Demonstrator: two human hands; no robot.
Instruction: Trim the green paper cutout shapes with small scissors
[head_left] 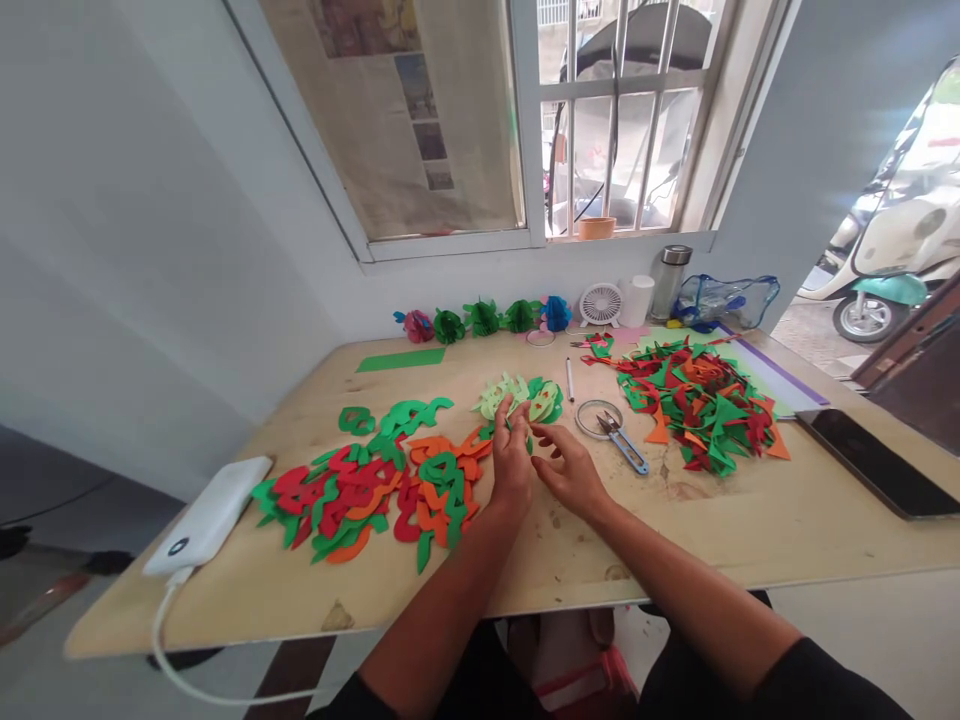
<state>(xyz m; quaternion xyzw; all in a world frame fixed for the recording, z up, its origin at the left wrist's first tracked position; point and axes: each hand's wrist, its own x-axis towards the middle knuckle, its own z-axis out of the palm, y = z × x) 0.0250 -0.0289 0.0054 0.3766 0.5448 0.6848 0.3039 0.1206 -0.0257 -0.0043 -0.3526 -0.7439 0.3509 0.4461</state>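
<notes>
My left hand (512,460) is raised over the middle of the table, edge-on, its fingers bent around a green paper piece (529,443) that shows only as a sliver. Close by on the right is my right hand (571,470), its thumb and fingers apart and their tips near the left palm. Just beyond the fingers lie pale green paper cutouts (501,394) and a darker green one (553,400) with small red marks. Red, green and orange cut-out shapes (367,480) spread to the left of my hands.
Blue-handled thread snips (626,448) lie across a roll of tape (589,425), near a white pen (569,380). Paper scraps (705,400) heap at right, beside a phone (881,460). A power bank (210,515) sits left. Paper decorations (482,318), a fan (600,303) and a bottle (667,285) line the wall.
</notes>
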